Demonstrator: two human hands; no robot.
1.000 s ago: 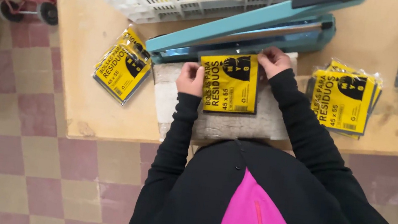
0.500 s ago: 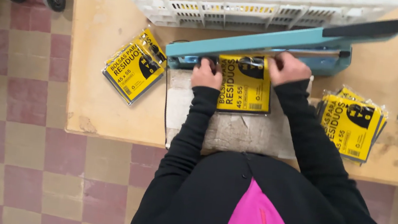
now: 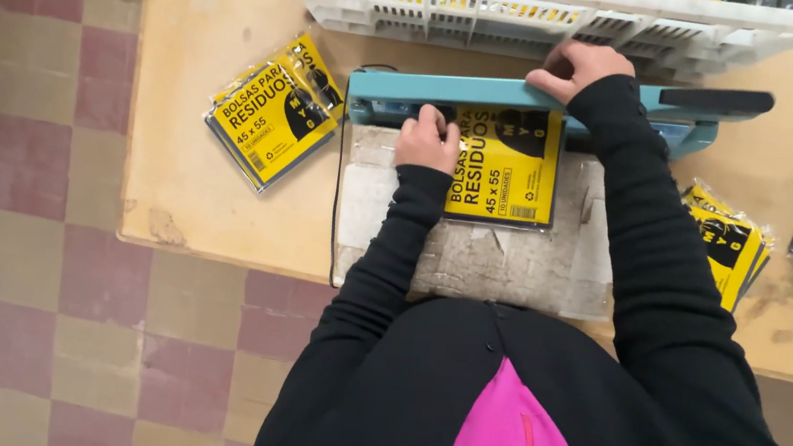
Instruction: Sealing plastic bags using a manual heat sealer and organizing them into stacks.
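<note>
Head view: flat yellow packet (image 3: pixel 504 171) (black print) under teal sealer bar (image 3: pixel 493 92).

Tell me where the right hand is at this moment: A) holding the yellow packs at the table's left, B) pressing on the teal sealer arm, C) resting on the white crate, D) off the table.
B: the right hand lies on top of the teal sealer arm, which is down over the top edge of the yellow packet, while the left hand holds that packet on the grey pad.
</note>
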